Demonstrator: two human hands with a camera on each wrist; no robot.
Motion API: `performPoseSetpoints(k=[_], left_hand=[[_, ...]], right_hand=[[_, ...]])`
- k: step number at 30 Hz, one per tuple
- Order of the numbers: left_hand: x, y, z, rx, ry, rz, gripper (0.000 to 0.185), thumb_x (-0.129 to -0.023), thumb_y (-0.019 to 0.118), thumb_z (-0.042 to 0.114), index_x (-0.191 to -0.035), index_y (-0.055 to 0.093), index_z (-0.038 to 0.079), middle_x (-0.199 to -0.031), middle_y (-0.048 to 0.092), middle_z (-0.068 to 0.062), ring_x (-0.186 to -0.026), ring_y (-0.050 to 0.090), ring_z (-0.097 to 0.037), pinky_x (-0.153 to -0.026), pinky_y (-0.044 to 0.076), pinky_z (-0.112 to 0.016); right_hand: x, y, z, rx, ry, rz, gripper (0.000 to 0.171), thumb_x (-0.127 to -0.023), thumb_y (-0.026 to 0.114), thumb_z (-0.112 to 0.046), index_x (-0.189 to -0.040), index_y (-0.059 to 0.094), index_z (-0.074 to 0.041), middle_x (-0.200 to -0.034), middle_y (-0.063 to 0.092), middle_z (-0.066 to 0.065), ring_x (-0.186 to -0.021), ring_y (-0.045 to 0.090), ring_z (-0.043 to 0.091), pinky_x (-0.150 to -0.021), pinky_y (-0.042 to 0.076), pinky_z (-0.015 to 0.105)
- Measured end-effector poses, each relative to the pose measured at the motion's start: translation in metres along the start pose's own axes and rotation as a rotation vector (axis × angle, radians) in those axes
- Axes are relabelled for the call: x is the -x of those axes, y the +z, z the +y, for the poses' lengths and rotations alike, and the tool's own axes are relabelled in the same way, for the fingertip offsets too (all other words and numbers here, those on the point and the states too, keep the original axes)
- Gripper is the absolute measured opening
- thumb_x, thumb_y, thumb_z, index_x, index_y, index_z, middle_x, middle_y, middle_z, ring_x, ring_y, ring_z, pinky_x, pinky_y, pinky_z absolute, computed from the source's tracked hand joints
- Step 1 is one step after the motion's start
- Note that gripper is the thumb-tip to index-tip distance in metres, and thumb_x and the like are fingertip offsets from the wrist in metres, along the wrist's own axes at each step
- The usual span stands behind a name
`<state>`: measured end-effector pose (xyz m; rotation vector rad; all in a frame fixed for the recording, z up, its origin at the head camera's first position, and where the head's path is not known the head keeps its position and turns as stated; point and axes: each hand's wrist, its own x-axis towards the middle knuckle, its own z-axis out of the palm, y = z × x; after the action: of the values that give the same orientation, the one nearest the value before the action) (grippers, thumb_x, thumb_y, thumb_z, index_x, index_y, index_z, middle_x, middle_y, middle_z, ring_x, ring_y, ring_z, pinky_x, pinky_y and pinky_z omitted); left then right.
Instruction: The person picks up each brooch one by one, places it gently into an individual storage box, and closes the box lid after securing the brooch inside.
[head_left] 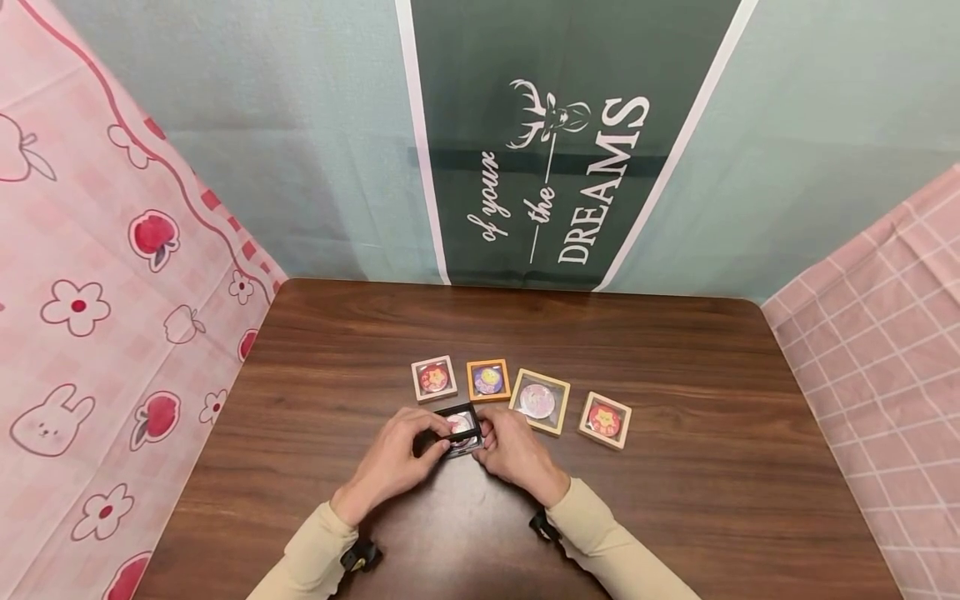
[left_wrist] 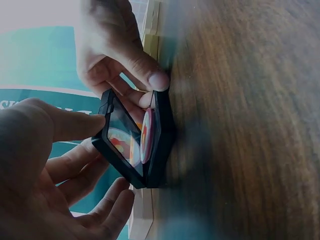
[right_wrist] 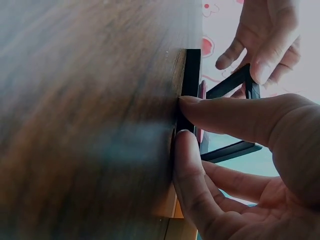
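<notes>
Near the middle of the table, a small black hinged display case (left_wrist: 166,130) stands partly open, with clear film in its frame. A round badge with red and yellow colouring (left_wrist: 145,137) lies against the film of the lower half. The left hand (head_left: 393,454) pinches the raised lid (left_wrist: 117,160) at its edge between thumb and fingers. On the other side, the right hand (head_left: 517,446) grips the lower half (right_wrist: 191,75) with thumb and fingers, low against the tabletop. In the head view the fingers partly cover the case.
Behind the hands on the wooden table (head_left: 697,433) lie several framed round badges: a pink frame (head_left: 453,379), an orange frame (head_left: 488,399), a larger yellow frame (head_left: 564,408) just beyond the right hand, and a pale frame (head_left: 624,429). Fabric curtains (head_left: 330,150) surround the table.
</notes>
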<state>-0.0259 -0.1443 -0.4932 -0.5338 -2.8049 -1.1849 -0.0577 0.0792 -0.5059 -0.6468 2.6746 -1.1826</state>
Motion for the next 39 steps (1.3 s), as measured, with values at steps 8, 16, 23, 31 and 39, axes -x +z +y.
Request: performPoseSetpoints(k=[8,16,23,31,39], left_hand=[[0.002,0.006,-0.002,-0.049,0.049,0.032,0.017,-0.085,0.089,0.009,-0.097,0.08,0.018,-0.104,0.077,0.008,-0.109,0.067,-0.016,-0.099,0.055,-0.041],[0.004,0.008,0.0,-0.103,0.105,0.016,0.015,-0.084,0.09,0.01,-0.093,0.079,0.016,-0.104,0.078,0.006,-0.111,0.065,-0.017,-0.099,0.055,-0.04],[0.004,0.009,0.0,-0.121,0.102,-0.01,0.013,-0.086,0.089,0.01,-0.09,0.078,0.016,-0.107,0.078,0.006,-0.113,0.064,-0.017,-0.099,0.055,-0.041],[0.005,0.011,-0.002,-0.15,0.128,-0.013,0.012,-0.086,0.089,0.01,-0.089,0.078,0.016,-0.106,0.077,0.006,-0.112,0.063,-0.018,-0.097,0.056,-0.041],[0.007,0.014,-0.005,-0.166,0.17,-0.001,0.013,-0.083,0.091,0.01,-0.088,0.08,0.016,-0.102,0.077,0.007,-0.11,0.064,-0.018,-0.095,0.056,-0.039]], right_hand=[[0.0,0.0,0.001,-0.015,0.012,-0.015,0.038,-0.073,0.093,0.003,-0.104,0.07,0.0,-0.078,0.064,0.001,-0.067,0.056,0.005,-0.059,0.049,0.019],[0.0,-0.004,0.0,-0.037,0.061,-0.086,0.046,-0.075,0.1,-0.023,-0.105,0.07,-0.006,-0.077,0.066,0.0,-0.06,0.055,-0.001,-0.055,0.048,0.02],[-0.002,-0.009,0.002,-0.021,0.007,-0.132,0.036,-0.088,0.09,-0.029,-0.107,0.071,-0.005,-0.082,0.066,-0.001,-0.065,0.056,-0.001,-0.059,0.051,0.02],[-0.003,-0.011,0.003,0.023,0.008,-0.158,0.018,-0.097,0.08,-0.023,-0.098,0.069,-0.009,-0.078,0.061,-0.006,-0.066,0.054,0.001,-0.06,0.048,0.022],[-0.004,-0.01,0.005,-0.018,0.012,-0.159,0.014,-0.096,0.08,-0.015,-0.095,0.068,-0.007,-0.077,0.062,-0.004,-0.067,0.054,0.002,-0.061,0.047,0.022]])
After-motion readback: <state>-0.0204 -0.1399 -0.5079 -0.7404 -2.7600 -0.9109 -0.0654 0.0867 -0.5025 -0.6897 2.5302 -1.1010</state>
